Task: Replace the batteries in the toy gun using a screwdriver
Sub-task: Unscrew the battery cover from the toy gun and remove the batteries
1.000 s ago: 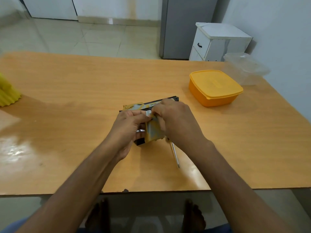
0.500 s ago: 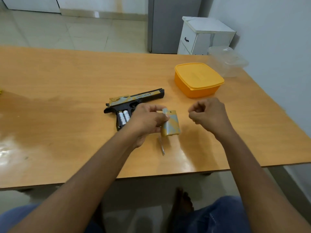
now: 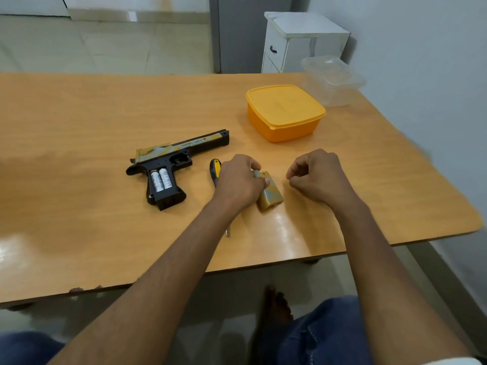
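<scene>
The table [image 3: 79, 122] has wide bare wood on its left. The toy gun [image 3: 171, 164] lies flat there, two batteries [image 3: 160, 180] showing in its open handle. Right of it lies the screwdriver [image 3: 214, 168], partly under the left hand [image 3: 238, 181], whose grip pinches the battery cover [image 3: 270, 193] on the table. The right hand [image 3: 316, 177] is curled; whether it holds anything I cannot tell. An orange box [image 3: 284, 111] sits behind.

Soft daylight, glare on the table [image 3: 15, 248], edges warped.

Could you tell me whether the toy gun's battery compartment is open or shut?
Open: two batteries show in the gun grip; the left hand holds the cover.
</scene>
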